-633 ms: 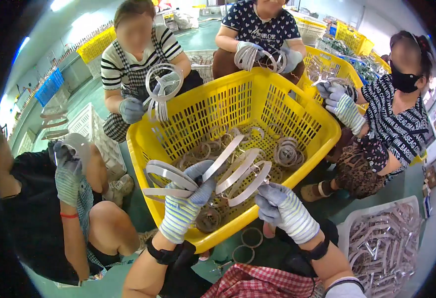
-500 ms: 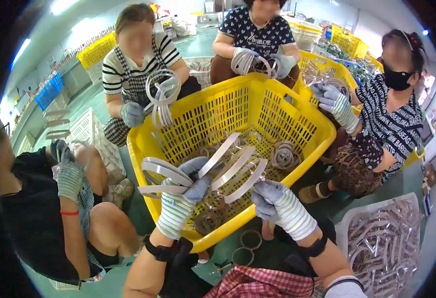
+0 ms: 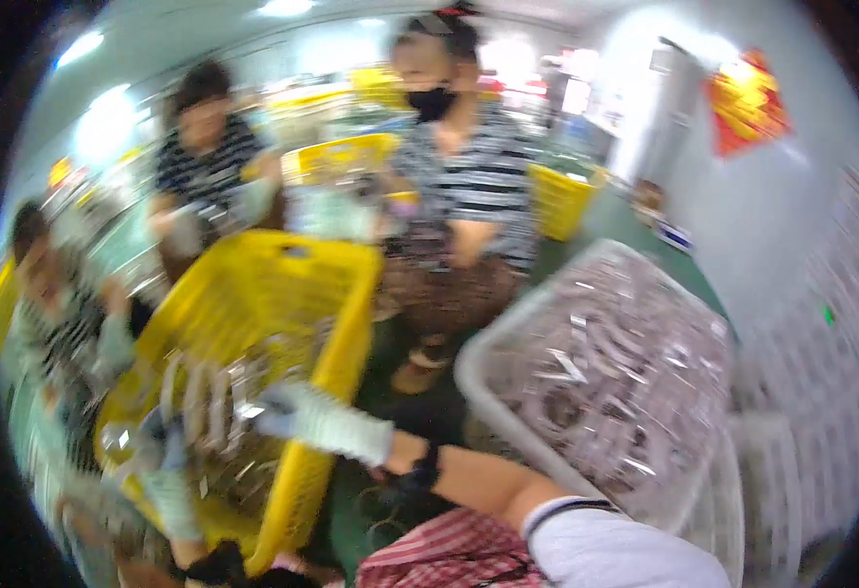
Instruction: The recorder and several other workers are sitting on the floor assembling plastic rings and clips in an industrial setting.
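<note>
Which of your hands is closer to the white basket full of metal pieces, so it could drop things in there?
Probably the right hand. It sits over the yellow basket's near rim, on the side facing the white basket. The left hand is deeper in the yellow basket, among metal bands. The picture is blurred, so grips are unclear.

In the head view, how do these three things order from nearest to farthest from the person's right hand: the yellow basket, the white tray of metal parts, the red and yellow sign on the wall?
1. Yellow basket: the gloved right hand reaches over its rim, at left.
2. White tray of metal parts: to the hand's right, beside the basket.
3. Red and yellow sign: far off, upper right on the wall.
</note>
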`<state>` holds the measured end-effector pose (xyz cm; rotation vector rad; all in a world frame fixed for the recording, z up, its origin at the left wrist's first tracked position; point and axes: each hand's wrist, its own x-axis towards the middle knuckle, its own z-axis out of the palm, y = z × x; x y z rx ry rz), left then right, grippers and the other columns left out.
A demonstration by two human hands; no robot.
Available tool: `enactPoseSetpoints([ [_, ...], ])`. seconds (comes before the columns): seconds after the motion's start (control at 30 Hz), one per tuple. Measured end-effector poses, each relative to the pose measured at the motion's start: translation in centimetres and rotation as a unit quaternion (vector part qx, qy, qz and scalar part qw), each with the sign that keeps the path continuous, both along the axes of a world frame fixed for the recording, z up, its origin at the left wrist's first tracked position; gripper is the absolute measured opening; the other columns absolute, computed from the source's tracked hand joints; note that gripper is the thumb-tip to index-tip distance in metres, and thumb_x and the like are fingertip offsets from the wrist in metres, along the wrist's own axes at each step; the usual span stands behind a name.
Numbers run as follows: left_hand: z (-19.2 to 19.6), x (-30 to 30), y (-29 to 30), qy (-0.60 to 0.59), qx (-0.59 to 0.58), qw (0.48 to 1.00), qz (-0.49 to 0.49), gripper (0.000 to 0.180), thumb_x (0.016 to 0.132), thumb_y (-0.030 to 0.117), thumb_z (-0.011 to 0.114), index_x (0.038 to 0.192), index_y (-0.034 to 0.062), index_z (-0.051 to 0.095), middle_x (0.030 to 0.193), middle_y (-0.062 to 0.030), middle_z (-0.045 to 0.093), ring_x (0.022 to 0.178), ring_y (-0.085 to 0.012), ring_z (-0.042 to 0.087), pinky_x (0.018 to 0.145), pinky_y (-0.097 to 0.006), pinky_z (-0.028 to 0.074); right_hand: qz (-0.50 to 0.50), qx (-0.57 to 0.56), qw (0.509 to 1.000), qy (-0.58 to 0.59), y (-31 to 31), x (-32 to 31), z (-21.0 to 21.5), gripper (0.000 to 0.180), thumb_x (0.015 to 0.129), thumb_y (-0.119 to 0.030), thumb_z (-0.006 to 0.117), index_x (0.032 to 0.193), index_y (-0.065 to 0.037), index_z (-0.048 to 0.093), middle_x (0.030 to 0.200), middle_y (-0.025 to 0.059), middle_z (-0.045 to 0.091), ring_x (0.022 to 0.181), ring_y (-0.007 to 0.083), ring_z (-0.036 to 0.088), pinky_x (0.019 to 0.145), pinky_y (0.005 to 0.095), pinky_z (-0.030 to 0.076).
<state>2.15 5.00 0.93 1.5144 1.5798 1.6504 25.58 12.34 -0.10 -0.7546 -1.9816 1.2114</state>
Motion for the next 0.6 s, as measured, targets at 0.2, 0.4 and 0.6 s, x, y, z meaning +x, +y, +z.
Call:
enactPoseSetpoints([
  [0.2,-2.8,-1.1,2.8,0.041,0.057,0.996,-0.058,0.032,0.094,0.012,0.046,0.121,-0.0043,0.052,0.122,-0.0124,0.055,0.112,-0.0202,0.051,0.100,-0.030,0.036,-0.083,-0.096,0.987,0.094,-3.8,6.0,0.5,0.026,0.085,-0.024,0.062,0.098,-0.001,0.062,0.077,0.0053,0.061,0.071,0.0151,0.055,0.067,0.0295,0.044],
  [0.4,-2.4,-1.4,1.9,0.217,0.025,0.975,-0.046,0.035,0.096,0.007,0.038,0.128,-0.0027,0.047,0.128,-0.0150,0.051,0.119,-0.0232,0.048,0.101,-0.031,0.037,-0.272,-0.040,0.934,0.228,-9.0,16.7,9.2,0.028,0.090,-0.031,0.058,0.095,-0.004,0.063,0.073,-0.0044,0.053,0.064,0.0063,0.045,0.055,0.0238,0.037],
  [0.6,-10.2,-10.8,3.9,0.531,0.079,0.843,0.018,0.039,0.095,0.011,0.041,0.133,-0.0003,0.041,0.128,-0.0154,0.050,0.114,-0.0241,0.048,0.098,-0.032,0.040,-0.452,0.169,0.783,0.393,-9.6,33.9,14.7,0.030,0.095,-0.032,0.046,0.083,-0.008,0.058,0.071,-0.0001,0.051,0.064,0.0108,0.045,0.059,0.0279,0.040],
])
